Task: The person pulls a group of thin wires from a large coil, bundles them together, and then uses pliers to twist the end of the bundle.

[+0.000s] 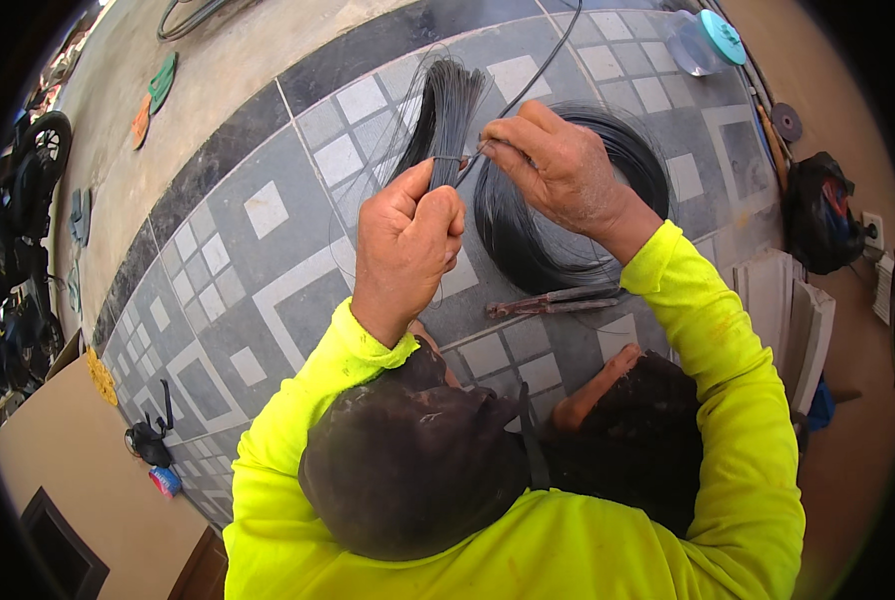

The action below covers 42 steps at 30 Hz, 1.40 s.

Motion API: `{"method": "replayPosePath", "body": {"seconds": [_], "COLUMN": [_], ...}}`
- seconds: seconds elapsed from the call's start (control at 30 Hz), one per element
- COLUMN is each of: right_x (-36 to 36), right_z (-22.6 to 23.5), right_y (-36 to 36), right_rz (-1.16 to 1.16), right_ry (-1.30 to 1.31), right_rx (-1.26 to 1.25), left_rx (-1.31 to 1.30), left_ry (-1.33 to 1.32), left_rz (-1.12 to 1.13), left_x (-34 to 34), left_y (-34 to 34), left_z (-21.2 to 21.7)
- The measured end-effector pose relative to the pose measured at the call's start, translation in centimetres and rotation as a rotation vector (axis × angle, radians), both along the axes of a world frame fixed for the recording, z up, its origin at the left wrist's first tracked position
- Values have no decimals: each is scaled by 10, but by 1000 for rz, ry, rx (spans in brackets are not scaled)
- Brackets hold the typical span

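My left hand (408, 235) is closed around a bundle of thin dark wires (450, 105), whose loose ends fan out above the fist. A thin tie crosses the bundle just over the fingers. Beside it my right hand (558, 165) pinches a wire strand (475, 160) close to the bundle; its far end is hidden by the fingers. Under my right wrist lies a large coil of dark wire (528, 245) on the tiled floor. A pair of rusty pincers (553, 302) rests at the coil's near edge.
A dark cable (548, 65) runs from the far edge toward my hands. A clear tub with a turquoise lid (723, 38) stands far right, near a black bag (823, 212) by the wall. Green and orange sandals (161, 82) lie far left. My bare foot (598, 388) is close by.
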State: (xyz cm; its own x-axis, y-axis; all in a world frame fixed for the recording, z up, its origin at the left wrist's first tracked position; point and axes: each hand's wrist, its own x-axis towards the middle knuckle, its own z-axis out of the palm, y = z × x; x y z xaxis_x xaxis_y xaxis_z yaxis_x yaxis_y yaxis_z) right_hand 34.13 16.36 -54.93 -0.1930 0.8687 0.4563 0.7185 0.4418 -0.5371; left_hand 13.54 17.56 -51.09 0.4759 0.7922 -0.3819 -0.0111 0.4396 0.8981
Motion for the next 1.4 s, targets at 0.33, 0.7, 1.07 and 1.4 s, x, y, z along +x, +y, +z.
{"method": "replayPosePath", "body": {"seconds": [0.33,0.7,1.07,1.4], "right_x": [-24,-6,-4,43], "right_z": [62,-7,38,26], "right_y": [5,0,59,1], "right_rz": [267,74,251,186], "right_ry": [360,829,366,357], "right_rx": [-354,-897,-270,-743], "left_rx": [70,64,72,-12], "left_ry": [26,-40,-33,-42], "left_rz": [77,196,74,96], "left_x": [5,10,-5,-2], "left_y": [-1,2,6,2], "left_z": [7,-1,1,6]}}
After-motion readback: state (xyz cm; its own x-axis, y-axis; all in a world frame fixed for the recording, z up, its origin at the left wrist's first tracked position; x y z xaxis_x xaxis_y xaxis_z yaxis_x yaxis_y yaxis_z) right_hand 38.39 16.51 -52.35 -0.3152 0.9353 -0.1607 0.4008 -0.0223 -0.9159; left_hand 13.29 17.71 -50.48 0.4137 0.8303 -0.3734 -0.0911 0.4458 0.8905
